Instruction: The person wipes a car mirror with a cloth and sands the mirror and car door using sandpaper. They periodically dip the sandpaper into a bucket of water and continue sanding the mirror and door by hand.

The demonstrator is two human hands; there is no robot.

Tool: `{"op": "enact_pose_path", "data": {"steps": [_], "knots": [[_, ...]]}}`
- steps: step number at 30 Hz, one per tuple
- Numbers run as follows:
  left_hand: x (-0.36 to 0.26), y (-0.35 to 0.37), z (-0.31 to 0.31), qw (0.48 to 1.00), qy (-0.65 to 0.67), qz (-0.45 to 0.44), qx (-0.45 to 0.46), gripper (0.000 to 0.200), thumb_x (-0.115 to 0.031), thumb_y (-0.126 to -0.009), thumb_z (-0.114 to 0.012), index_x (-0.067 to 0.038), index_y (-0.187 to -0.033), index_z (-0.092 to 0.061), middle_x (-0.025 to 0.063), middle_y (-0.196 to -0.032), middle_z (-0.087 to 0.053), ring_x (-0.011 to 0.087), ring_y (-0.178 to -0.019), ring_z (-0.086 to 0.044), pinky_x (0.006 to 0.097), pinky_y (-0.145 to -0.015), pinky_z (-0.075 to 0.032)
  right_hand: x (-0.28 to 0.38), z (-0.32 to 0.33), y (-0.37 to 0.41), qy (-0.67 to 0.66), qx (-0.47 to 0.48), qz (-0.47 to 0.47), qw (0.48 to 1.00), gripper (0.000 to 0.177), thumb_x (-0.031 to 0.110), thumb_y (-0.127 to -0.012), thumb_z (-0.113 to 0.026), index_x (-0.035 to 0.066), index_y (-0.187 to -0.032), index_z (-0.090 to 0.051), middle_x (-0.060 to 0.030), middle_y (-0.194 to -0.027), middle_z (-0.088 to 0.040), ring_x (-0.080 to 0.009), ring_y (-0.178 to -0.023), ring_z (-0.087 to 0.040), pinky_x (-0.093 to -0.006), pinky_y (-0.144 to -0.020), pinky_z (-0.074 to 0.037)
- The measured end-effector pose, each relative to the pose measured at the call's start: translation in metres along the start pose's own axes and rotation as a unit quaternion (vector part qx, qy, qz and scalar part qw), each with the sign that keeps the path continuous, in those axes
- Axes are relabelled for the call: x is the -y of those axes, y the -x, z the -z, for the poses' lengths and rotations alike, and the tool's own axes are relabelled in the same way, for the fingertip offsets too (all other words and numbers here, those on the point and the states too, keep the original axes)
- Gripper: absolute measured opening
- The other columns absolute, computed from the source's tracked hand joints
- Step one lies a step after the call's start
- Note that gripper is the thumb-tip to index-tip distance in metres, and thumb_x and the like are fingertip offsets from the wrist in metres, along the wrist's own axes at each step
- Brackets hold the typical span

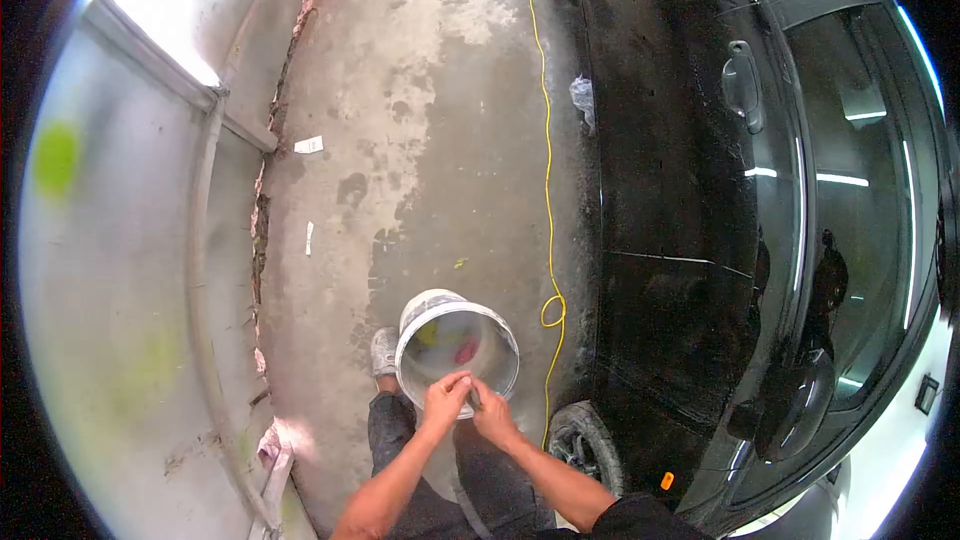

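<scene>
I am holding both hands close together in front of me, over the near edge of the white bucket. My left hand is curling inward, its thumb and fingers bunching near the tips, and my right hand is bending toward it just beside, so that the fingertips are nearly or actually touching. Something small and dark is showing between them, but I cannot tell whether I am pinching an object or only pressing fingers together. Whether either hand is touching the rim, I cannot tell either.

The bucket is standing on the concrete floor, its mouth opening just beyond my fingers. Inside it, ahead of my hands, a red thing is lying near my fingertips, and a yellow-green patch is showing farther off to the left.

To the right of my right hand, a yellow cord is running along the floor, and past it a black car is standing. Left of my left hand, a light shoe is resting close beside the bucket.
</scene>
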State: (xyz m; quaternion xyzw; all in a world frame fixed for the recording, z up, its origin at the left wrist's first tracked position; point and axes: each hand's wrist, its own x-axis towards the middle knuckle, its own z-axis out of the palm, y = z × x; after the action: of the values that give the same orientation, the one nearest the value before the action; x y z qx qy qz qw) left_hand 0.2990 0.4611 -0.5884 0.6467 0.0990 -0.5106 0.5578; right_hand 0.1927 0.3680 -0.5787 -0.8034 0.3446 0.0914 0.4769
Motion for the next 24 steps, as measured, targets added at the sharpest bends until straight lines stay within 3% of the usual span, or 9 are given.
{"op": "enact_pose_path", "data": {"steps": [2, 4, 8, 11, 13, 14, 17, 22, 24], "knots": [[0.008, -0.004, 0.007, 0.998, 0.049, 0.024, 0.024, 0.032, -0.019, -0.094, -0.068, -0.007, -0.123, -0.073, 0.0055, -0.091, -0.073, 0.0123, -0.076, -0.065, 0.0284, -0.071, -0.052, -0.013, 0.001, -0.006, -0.008, 0.006, -0.017, 1.0, 0.043, 0.002, -0.085, -0.059, 0.0, -0.128, -0.057, -0.0313, -0.098, -0.067, -0.0518, -0.095, -0.063, -0.055, -0.08, -0.051], [0.031, -0.013, 0.014, 0.997, -0.054, -0.048, -0.015, 0.034, -0.021, -0.092, -0.07, -0.006, -0.122, -0.072, 0.0087, -0.094, -0.073, 0.0162, -0.079, -0.067, 0.031, -0.074, -0.053, -0.023, 0.0, -0.011, 0.006, 0.007, -0.034, 0.999, 0.031, 0.004, -0.087, -0.059, -0.001, -0.117, -0.06, -0.0303, -0.092, -0.067, -0.052, -0.091, -0.063, -0.0556, -0.076, -0.05], [0.072, -0.028, 0.028, 0.941, -0.288, -0.168, -0.057, 0.036, -0.023, -0.088, -0.073, -0.003, -0.119, -0.072, 0.0126, -0.091, -0.074, 0.0211, -0.079, -0.069, 0.0351, -0.076, -0.054, -0.028, -0.013, -0.023, -0.015, -0.026, -0.087, 0.996, 0.027, 0.016, -0.092, -0.064, -0.004, -0.11, -0.06, -0.023, -0.081, -0.065, -0.0381, -0.077, -0.065, -0.0488, -0.07, -0.049], [0.096, -0.042, 0.036, 0.98, -0.196, -0.001, 0.013, 0.026, -0.024, -0.086, -0.075, -0.002, -0.099, -0.075, 0.011, -0.077, -0.071, 0.0182, -0.07, -0.066, 0.0357, -0.07, -0.053, -0.023, -0.022, -0.034, -0.074, -0.009, -0.175, 0.982, 0.033, 0.029, -0.096, -0.067, -0.003, -0.103, -0.063, -0.0123, -0.075, -0.061, -0.023, -0.07, -0.056, -0.042, -0.067, -0.047], [0.103, -0.056, 0.045, 0.975, -0.219, -0.008, 0.028, 0.024, -0.024, -0.086, -0.075, 0.0, -0.08, -0.071, 0.0094, -0.065, -0.066, 0.0164, -0.062, -0.061, 0.037, -0.064, -0.05, -0.009, -0.018, -0.041, -0.132, 0.038, -0.277, 0.951, 0.039, 0.037, -0.097, -0.068, -0.001, -0.099, -0.065, -0.0054, -0.075, -0.057, -0.0159, -0.072, -0.05, -0.0382, -0.067, -0.045], [0.1, -0.06, 0.046, 0.984, -0.178, -0.013, 0.015, 0.029, -0.023, -0.086, -0.075, -0.001, -0.071, -0.066, 0.0086, -0.06, -0.062, 0.0136, -0.06, -0.058, 0.0371, -0.061, -0.048, -0.055, -0.043, -0.038, -0.215, 0.031, -0.287, 0.933, 0.039, 0.042, -0.097, -0.067, 0.003, -0.097, -0.067, -0.0032, -0.08, -0.062, -0.0159, -0.075, -0.053, -0.0378, -0.068, -0.046], [0.099, -0.087, 0.047, 0.953, -0.298, -0.043, 0.035, 0.024, -0.024, -0.087, -0.073, 0.0, -0.087, -0.072, 0.0223, -0.081, -0.07, 0.0391, -0.076, -0.07, 0.0469, -0.07, -0.052, -0.135, -0.082, -0.052, -0.178, 0.003, -0.275, 0.945, 0.028, 0.034, -0.098, -0.067, 0.006, -0.096, -0.068, -0.0001, -0.08, -0.062, -0.0119, -0.071, -0.054, -0.034, -0.065, -0.047], [0.156, -0.145, 0.031, 0.922, -0.377, -0.066, -0.046, 0.021, -0.019, -0.09, -0.065, 0.0, -0.098, -0.071, 0.0258, -0.093, -0.071, 0.0452, -0.088, -0.069, 0.0523, -0.081, -0.054, -0.178, -0.124, -0.109, -0.193, -0.121, -0.239, 0.944, 0.016, 0.02, -0.095, -0.067, 0.004, -0.098, -0.068, -0.0026, -0.079, -0.061, -0.015, -0.073, -0.056, -0.0367, -0.066, -0.047], [0.204, -0.185, 0.032, 0.886, -0.46, -0.053, -0.038, 0.023, -0.017, -0.092, -0.059, 0.0, -0.103, -0.069, 0.0261, -0.099, -0.071, 0.0459, -0.091, -0.069, 0.0524, -0.085, -0.055, -0.176, -0.132, -0.131, -0.226, -0.08, -0.339, 0.91, 0.019, 0.019, -0.095, -0.065, 0.003, -0.105, -0.068, -0.0069, -0.086, -0.066, -0.0188, -0.078, -0.059, -0.0374, -0.07, -0.049]]}}
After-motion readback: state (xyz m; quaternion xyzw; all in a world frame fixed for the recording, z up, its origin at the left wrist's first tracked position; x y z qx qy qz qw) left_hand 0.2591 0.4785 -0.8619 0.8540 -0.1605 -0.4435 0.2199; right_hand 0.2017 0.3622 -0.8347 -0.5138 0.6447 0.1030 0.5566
